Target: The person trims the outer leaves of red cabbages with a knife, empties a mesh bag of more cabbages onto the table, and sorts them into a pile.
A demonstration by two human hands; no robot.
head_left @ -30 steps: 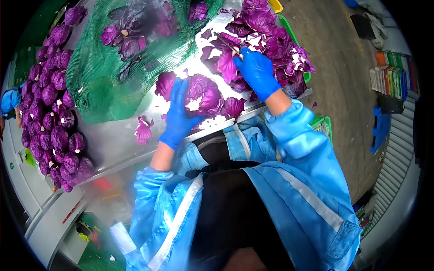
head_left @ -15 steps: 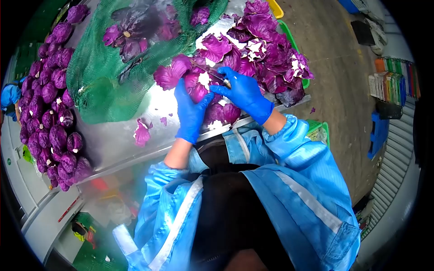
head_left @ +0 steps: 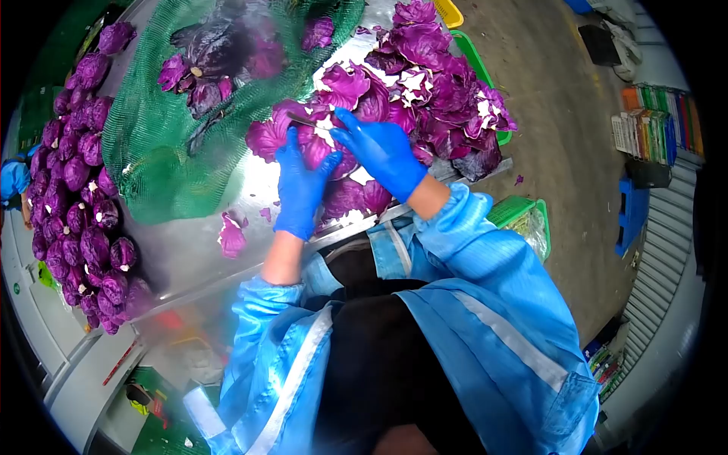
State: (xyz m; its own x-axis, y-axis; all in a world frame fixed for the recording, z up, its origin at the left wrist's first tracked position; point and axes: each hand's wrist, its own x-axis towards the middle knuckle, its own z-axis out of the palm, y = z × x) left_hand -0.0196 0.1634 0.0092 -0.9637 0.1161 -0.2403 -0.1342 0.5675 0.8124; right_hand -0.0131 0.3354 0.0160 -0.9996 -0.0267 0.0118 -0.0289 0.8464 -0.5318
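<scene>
My left hand [head_left: 302,186], in a blue glove, is closed around the near side of a red cabbage [head_left: 315,144] with loosened outer leaves. My right hand [head_left: 384,154], also gloved, grips a knife [head_left: 302,120] whose blade lies over the top of that cabbage, beside its white stem. Its handle is mostly hidden in my fingers. Purple leaves [head_left: 356,196] lie under and beside my hands at the metal table's [head_left: 182,250] edge. To the right rises a large heap of cut purple leaves [head_left: 447,83]. A loose leaf [head_left: 232,236] rests left of my left hand.
Many red cabbages [head_left: 80,174] are piled along the table's left side. A green net [head_left: 163,171] with dark cabbages [head_left: 216,53] on it spreads behind my hands. Green crates [head_left: 523,216] stand at the right. Another person's blue sleeve [head_left: 15,180] shows at the far left.
My right hand has moved left with the knife, and its blade now lies across the cabbage, left of the stem. The whole view has shifted slightly.
</scene>
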